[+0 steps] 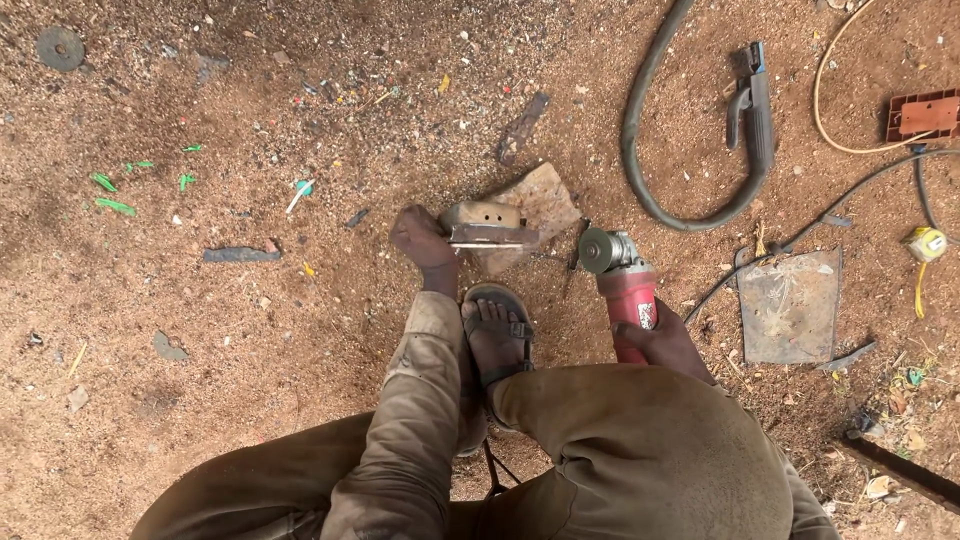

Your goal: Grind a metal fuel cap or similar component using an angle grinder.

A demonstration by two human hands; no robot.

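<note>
A flat stone (540, 205) lies on the dirt; the metal piece (487, 226) rests against its near-left edge, long axis crosswise. The left hand (420, 238) grips the piece's left end. Right of the stone, the right hand (665, 345) wraps a red angle grinder (620, 280), its disc facing the stone. A sandalled foot (497, 335) sits just below; the knee hides the wrist.

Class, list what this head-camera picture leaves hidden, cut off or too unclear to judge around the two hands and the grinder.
- Left hand: the fingers are hidden behind the metal piece it holds.
- Right hand: the fingers wrap under the red angle grinder, out of sight.
- Grinder disc: too blurred to tell whether it spins.
- Grinder's cable: hidden by the right leg.
- Black cable: cut off at the right edge.
</note>
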